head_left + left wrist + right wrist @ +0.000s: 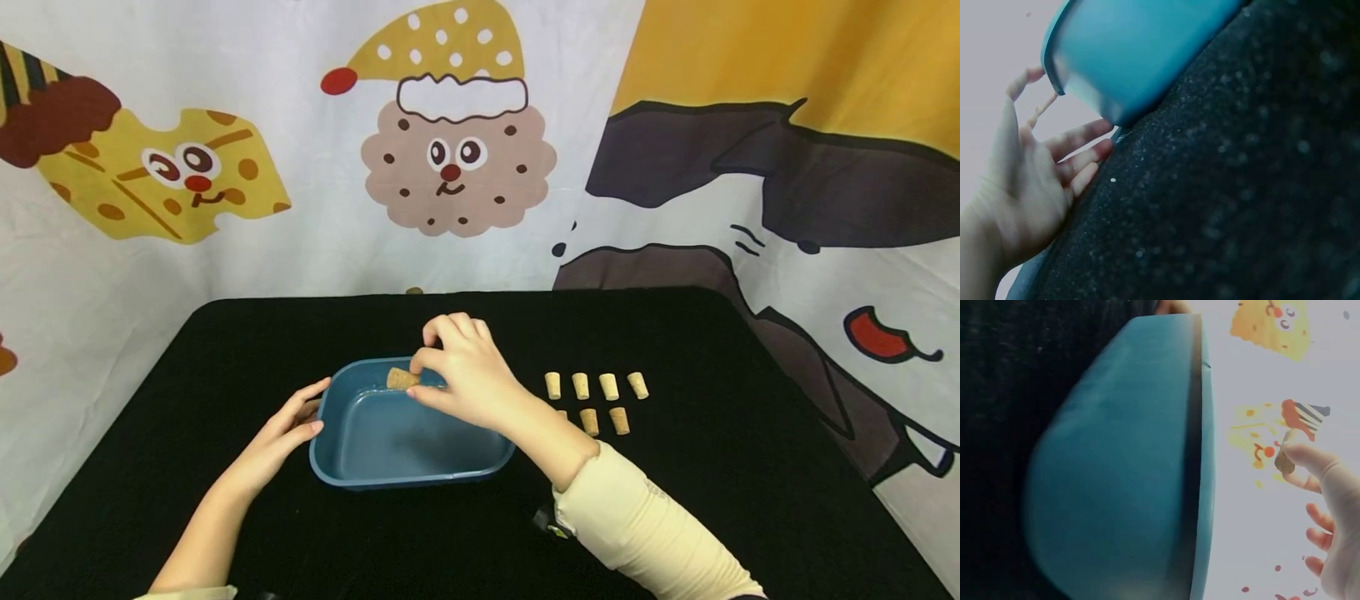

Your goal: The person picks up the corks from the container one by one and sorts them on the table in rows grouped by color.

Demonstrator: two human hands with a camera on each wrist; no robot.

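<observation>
A blue plastic basin (405, 433) stands on the black cloth, its inner floor bare in the head view. Over its far side, my right hand (472, 375) pinches a tapered cork stopper (402, 379) between thumb and index finger. The right wrist view shows that cork (1284, 460) above the rim, the other fingers loosely bent. My left hand (281, 429) rests its fingertips against the basin's left side, fingers spread; the left wrist view shows the hand (1035, 181) beside the outer wall.
Right of the basin, several corks stand in two rows, a back row with a pale cork (581, 386) and a front row with a darker cork (589, 422). My right forearm partly covers one front cork. A printed curtain (300, 250) hangs behind the table.
</observation>
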